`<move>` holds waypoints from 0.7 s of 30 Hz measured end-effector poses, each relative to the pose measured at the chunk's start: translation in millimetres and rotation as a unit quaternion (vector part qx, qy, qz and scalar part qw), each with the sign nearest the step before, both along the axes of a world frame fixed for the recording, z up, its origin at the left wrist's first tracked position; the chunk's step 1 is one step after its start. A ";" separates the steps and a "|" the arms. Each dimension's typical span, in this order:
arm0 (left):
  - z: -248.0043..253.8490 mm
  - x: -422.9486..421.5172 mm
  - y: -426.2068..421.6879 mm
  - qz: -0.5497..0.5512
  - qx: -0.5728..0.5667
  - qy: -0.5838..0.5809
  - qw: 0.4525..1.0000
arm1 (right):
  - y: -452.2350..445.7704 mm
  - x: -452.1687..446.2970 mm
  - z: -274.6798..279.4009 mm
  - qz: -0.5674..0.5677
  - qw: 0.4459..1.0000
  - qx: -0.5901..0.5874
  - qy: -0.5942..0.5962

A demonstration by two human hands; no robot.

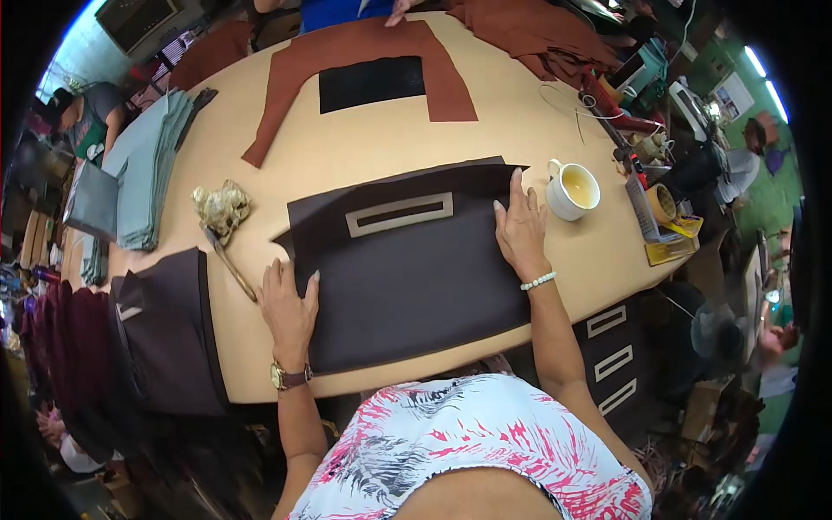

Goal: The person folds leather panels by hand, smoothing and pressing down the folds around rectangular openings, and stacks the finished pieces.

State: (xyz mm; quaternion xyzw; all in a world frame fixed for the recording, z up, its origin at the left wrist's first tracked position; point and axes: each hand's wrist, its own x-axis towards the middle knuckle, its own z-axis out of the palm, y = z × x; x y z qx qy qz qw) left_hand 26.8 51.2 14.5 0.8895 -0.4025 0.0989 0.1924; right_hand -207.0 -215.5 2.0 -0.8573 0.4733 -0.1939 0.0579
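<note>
Here, in the head view, dark fabric (pixel 416 299) lies on the table (pixel 598 264), a pale rectangular frame (pixel 353 224) near its far edge. The left hand (pixel 289 305) rests at the fabric's left edge, the right hand (pixel 523 230) at its right, both loosely spread, grasping nothing; a cup (pixel 568 204) stands just beside the latter.

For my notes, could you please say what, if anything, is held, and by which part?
Nothing appears gripped; left hand and right hand rest on the dark brown fabric at its side edges.
</note>
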 end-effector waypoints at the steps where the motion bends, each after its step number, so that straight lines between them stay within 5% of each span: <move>1: -0.9 2.6 0.1 -0.002 -0.010 0.013 1.000 | -0.3 -0.5 -3.9 -0.005 1.000 0.001 -0.002; 8: 8.6 19.8 -16.2 -0.001 -0.014 0.048 0.999 | -12.3 3.8 -6.4 -0.007 0.999 -0.039 -0.020; 14: 0.3 31.1 -27.5 0.010 -0.053 -0.042 0.998 | -37.7 32.1 29.0 -0.064 0.998 0.011 0.015; 21: -0.4 30.4 -32.6 0.029 -0.083 0.125 0.988 | -36.9 16.3 11.4 -0.057 0.997 -0.040 -0.016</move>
